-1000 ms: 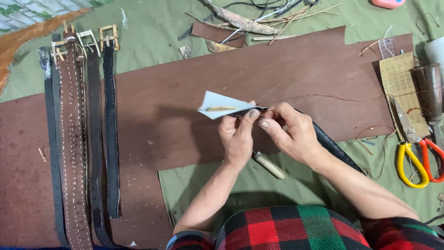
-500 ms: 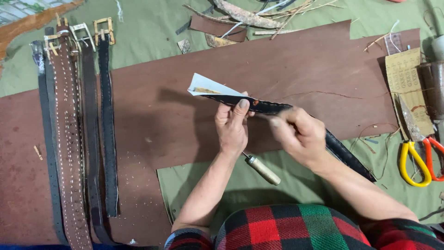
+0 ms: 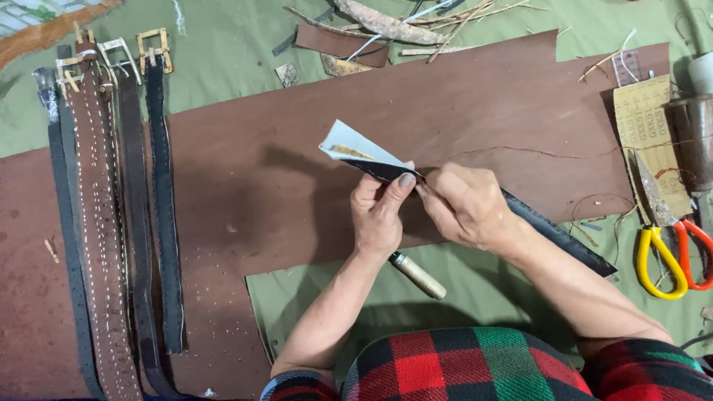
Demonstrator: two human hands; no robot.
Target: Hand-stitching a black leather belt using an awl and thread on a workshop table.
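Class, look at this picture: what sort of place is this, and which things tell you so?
Probably a leatherworker's bench: a large brown leather sheet on green cloth, finished buckled belts laid side by side, and yellow- and orange-handled scissors. Both hands grip a dark leather strap.

This was a leather workshop, likely a small belt-maker's bench. A big brown leather sheet covered most of the frame over a green cloth. At the left lay a row of finished belts with metal buckles at the upper left. Leather scraps sat along the top edge, and scissors with yellow and orange handles lay at the right, beside what seemed a worn tool, hard to make out.
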